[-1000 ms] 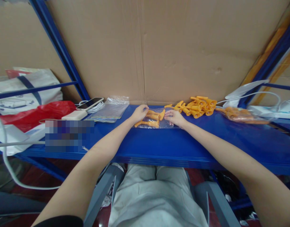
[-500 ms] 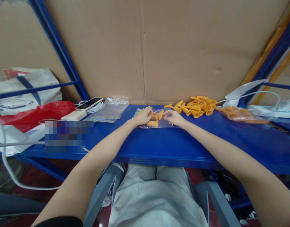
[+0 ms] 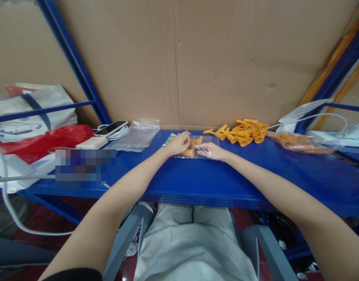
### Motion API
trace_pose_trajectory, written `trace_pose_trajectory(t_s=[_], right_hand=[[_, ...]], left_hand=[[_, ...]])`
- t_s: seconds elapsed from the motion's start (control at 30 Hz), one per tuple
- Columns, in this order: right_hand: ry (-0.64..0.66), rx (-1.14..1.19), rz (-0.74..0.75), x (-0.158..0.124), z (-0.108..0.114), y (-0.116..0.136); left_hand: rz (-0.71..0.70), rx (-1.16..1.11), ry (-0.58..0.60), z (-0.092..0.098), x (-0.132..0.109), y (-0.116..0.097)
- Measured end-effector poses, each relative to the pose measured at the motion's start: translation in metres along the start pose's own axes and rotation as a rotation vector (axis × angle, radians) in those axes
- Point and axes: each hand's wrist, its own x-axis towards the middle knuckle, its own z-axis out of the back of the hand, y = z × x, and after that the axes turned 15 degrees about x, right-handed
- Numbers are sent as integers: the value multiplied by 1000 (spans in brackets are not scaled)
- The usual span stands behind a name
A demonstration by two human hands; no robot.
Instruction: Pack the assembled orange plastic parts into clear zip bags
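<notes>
A small clear bag [image 3: 200,148] with a few orange plastic pieces inside lies on the blue shelf [image 3: 197,175] near the cardboard wall. My left hand [image 3: 177,143] is curled over the bag's left end, fingers closed on it and the orange pieces. My right hand [image 3: 213,151] lies low on the bag's right side. Its fingers point left and are pressed together on the film, which shines over the fingertips. The two hands nearly touch. A loose pile of orange pieces [image 3: 246,130] lies just right of my right hand.
A stack of clear bags [image 3: 138,134] lies to the left, beside a phone [image 3: 110,127], a white power bank [image 3: 91,143] and a red bag [image 3: 47,138]. A filled bag of orange pieces [image 3: 296,141] and white cables sit to the right. A cardboard wall stands behind the shelf.
My left hand has slid right over the bag, uncovering its colourful left end. My right hand has dropped lower and moved left onto the film. Fewer orange pieces show between the hands.
</notes>
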Motion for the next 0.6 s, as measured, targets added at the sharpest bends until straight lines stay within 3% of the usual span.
trace_pose_trajectory(t_s=[0.23, 0.4, 0.47, 0.6], right_hand=[[-248, -162, -34, 4, 5, -5], [-137, -262, 1, 2, 8, -1], [-156, -373, 4, 1, 12, 4], [-428, -767, -83, -7, 30, 12]], left_hand=[[38, 10, 74, -4, 1, 3], [97, 18, 123, -4, 1, 6], [139, 22, 140, -3, 2, 9], [188, 31, 153, 0, 2, 15]])
